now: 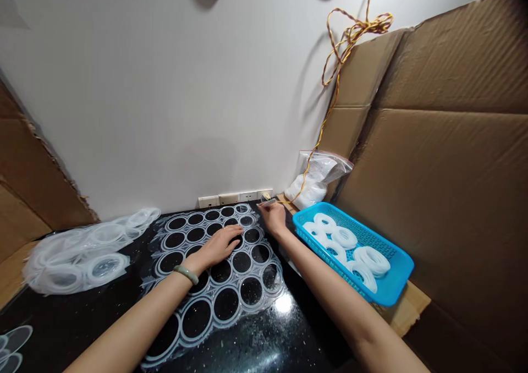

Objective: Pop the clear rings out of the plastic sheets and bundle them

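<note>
A translucent sheet of joined silicone-like rings lies flat on the black worktop, its round openings in rows. My left hand, with a pale green bangle on its wrist, rests on the middle of this sheet, fingers stretched out and holding nothing. My right hand is at the sheet's far right corner, its fingers closed in a pinch. A small pale flat piece shows at the fingertips; what it is I cannot make out.
Right of my right arm stands a blue plastic basket with several stacks of white rings. Piled ring sheets lie at the left. A clear bag, sockets and a yellow twisted cord are along the wall. Cardboard borders the right.
</note>
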Available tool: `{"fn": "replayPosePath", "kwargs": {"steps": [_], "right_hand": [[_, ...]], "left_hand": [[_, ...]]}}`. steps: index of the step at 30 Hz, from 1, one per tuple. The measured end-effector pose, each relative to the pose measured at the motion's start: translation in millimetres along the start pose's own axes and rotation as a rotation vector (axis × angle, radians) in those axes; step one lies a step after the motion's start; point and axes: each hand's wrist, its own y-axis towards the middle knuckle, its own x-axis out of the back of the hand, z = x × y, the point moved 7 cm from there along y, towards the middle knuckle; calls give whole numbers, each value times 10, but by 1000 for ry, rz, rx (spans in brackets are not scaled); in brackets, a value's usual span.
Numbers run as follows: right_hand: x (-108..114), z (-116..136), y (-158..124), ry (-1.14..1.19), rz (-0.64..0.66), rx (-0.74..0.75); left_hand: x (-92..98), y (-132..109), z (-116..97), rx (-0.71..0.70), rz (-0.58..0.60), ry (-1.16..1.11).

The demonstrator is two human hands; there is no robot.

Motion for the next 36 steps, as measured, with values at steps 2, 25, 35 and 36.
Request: {"fn": "replayPosePath", "kwargs": {"steps": [2,25,35,36], "right_hand": [[-228,-91,-67,73,92,-40],[-388,-145,-215,247,273,-101],[-394,-134,-65,233,194,-57],[-358,-112,-17,252,131,-44]], "left_hand": [[-69,3,11,-1,0,4],[-126,-17,77,-6,-21,1],[-125,20,-11,-42,7,106],[-126,12,-12,-38,3,98]]}}
